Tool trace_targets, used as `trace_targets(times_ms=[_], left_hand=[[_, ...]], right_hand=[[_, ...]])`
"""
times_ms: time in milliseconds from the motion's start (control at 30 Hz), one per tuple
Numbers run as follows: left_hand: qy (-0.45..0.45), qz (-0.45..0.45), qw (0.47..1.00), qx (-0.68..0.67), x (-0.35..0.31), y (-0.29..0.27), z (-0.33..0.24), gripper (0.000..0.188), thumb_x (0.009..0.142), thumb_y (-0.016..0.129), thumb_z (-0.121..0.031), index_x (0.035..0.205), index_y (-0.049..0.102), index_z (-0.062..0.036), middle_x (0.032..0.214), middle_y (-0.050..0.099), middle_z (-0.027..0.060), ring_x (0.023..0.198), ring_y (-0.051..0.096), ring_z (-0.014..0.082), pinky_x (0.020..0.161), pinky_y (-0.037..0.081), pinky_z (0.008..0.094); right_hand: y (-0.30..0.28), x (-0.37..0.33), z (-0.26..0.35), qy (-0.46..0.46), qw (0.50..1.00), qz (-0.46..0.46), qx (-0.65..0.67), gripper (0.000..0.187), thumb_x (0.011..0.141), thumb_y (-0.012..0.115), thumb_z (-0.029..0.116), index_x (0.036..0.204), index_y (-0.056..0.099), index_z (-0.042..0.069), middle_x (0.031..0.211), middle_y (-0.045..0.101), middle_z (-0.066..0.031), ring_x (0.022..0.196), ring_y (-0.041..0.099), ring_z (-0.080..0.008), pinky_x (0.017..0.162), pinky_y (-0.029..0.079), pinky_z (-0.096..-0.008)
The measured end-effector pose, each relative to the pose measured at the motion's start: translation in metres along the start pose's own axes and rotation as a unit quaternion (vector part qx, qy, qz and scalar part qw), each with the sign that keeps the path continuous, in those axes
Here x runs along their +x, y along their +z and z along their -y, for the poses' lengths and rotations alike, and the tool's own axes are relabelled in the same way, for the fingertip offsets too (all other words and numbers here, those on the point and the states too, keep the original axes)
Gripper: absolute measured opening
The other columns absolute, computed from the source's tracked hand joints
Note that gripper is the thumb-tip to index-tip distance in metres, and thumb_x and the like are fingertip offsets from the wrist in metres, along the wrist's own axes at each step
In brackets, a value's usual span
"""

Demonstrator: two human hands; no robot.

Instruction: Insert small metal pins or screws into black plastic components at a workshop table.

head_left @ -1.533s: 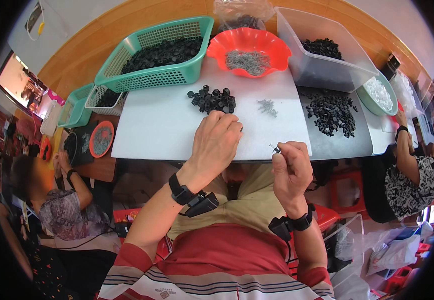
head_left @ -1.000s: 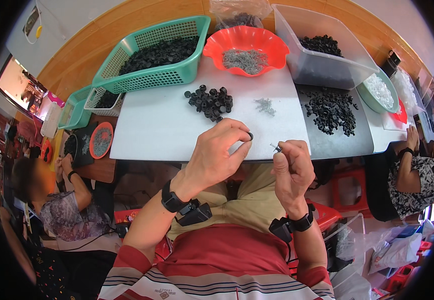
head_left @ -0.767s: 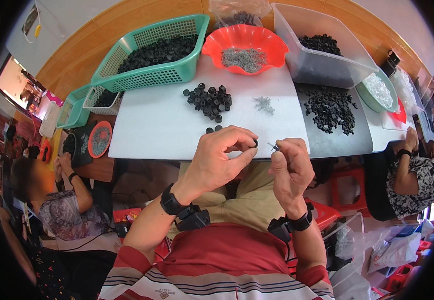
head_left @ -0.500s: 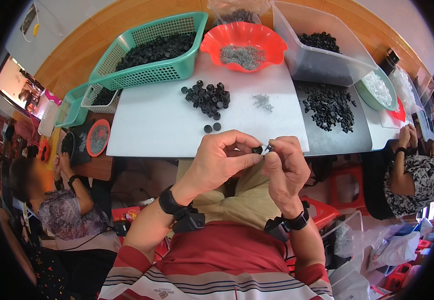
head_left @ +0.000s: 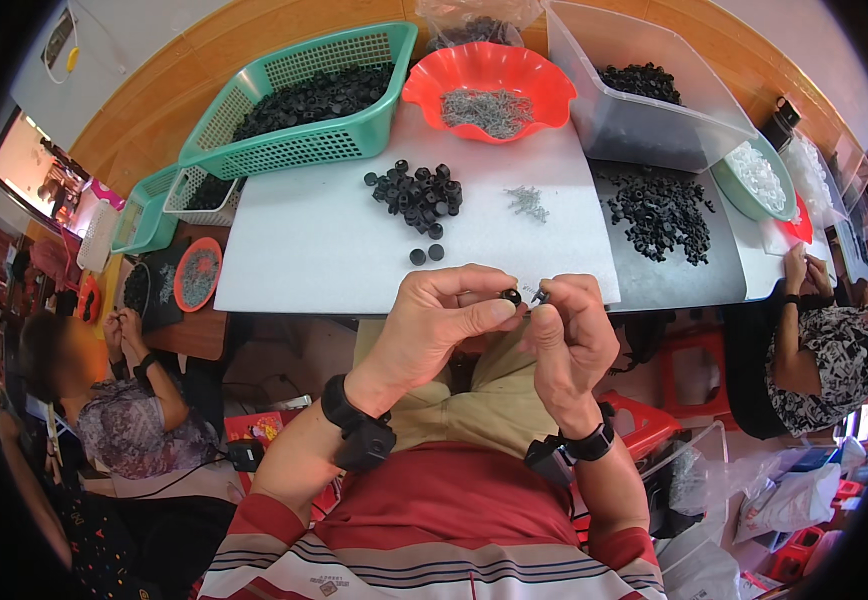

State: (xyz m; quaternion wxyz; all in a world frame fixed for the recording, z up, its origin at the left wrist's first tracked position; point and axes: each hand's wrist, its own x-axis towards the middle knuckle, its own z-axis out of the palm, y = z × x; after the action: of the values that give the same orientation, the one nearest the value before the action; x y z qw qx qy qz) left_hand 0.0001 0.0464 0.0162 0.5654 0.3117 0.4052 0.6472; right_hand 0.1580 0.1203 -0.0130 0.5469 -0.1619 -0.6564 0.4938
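Just past the near edge of the table, both my hands are raised with their fingertips close together. My left hand (head_left: pixel 449 312) pinches a small round black cap (head_left: pixel 511 297) between thumb and index finger, its hollow side turned toward the right. In my right hand (head_left: pixel 576 335) is a small black part (head_left: pixel 541 297), gripped at the fingertips, with a thin silvery bit beside it. The two pieces are slightly apart. Ahead on the white board (head_left: pixel 294 240) lie a heap of black caps (head_left: pixel 419 198), two loose caps nearer me, and a small pile of thin metal pieces (head_left: pixel 527 203).
Behind the board stand a green basket (head_left: pixel 349 145) of black parts, a red scalloped bowl (head_left: pixel 429 95) of metal pieces and a clear bin (head_left: pixel 644 125). Small black parts (head_left: pixel 659 220) cover a dark mat on the right. Other people sit at both sides.
My left hand has turned a little, tipping the cap so its hollow shows more. A slight gap has opened between the cap and the part in my right hand.
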Motion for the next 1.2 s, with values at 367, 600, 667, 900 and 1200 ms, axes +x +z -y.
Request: trace_targets(times_ms=[367,600,667,900,1200], left_hand=[[-0.023,0.009,0.99,-0.136,-0.004,-0.007,0.004,0.034,0.099,0.065,-0.009,0.131,0.062,0.0018,0.116,0.069,0.008,0.104,0.069,0.0175,0.098,0.059,0.0327],[-0.017,0.003,0.983,-0.182,-0.001,-0.011,0.008,0.03,0.1,0.064,-0.009,0.128,0.063,0.0005,0.117,0.068,0.0095,0.103,0.069,0.0185,0.095,0.061,0.033],[-0.019,-0.001,0.98,-0.196,0.0,-0.013,0.01,0.027,0.099,0.063,-0.008,0.125,0.065,0.0001,0.116,0.068,0.0103,0.102,0.07,0.0195,0.092,0.062,0.0333],[-0.03,-0.003,0.98,-0.197,-0.001,-0.014,0.011,0.026,0.099,0.064,-0.007,0.124,0.065,0.0002,0.114,0.07,0.0109,0.103,0.07,0.0191,0.095,0.061,0.0325],[-0.03,0.007,0.983,-0.182,-0.003,-0.012,0.01,0.026,0.099,0.065,-0.007,0.123,0.066,0.0002,0.116,0.069,0.0115,0.107,0.068,0.0197,0.099,0.059,0.0326]], right_hand=[[-0.002,0.004,0.006,0.016,1.0,0.013,-0.023,0.016,0.097,0.067,0.003,0.112,0.064,-0.003,0.103,0.059,-0.0085,0.068,0.061,-0.0084,0.055,0.05,-0.0216],[-0.001,0.008,0.011,0.015,0.999,0.027,-0.042,0.016,0.096,0.066,0.0,0.112,0.063,-0.002,0.101,0.059,-0.0089,0.068,0.064,-0.01,0.056,0.051,-0.0232],[-0.002,0.008,0.011,0.018,0.997,0.034,-0.069,0.017,0.094,0.068,-0.001,0.111,0.064,-0.002,0.101,0.061,-0.0092,0.069,0.064,-0.0112,0.058,0.051,-0.0237],[-0.001,0.01,0.008,0.015,0.993,0.05,-0.105,0.02,0.09,0.073,-0.001,0.109,0.067,0.001,0.098,0.062,-0.0089,0.071,0.06,-0.0131,0.061,0.05,-0.0262],[-0.001,0.014,0.011,-0.017,0.986,0.08,-0.143,0.021,0.088,0.073,-0.002,0.108,0.067,0.001,0.097,0.062,-0.0098,0.068,0.06,-0.015,0.06,0.05,-0.027]])
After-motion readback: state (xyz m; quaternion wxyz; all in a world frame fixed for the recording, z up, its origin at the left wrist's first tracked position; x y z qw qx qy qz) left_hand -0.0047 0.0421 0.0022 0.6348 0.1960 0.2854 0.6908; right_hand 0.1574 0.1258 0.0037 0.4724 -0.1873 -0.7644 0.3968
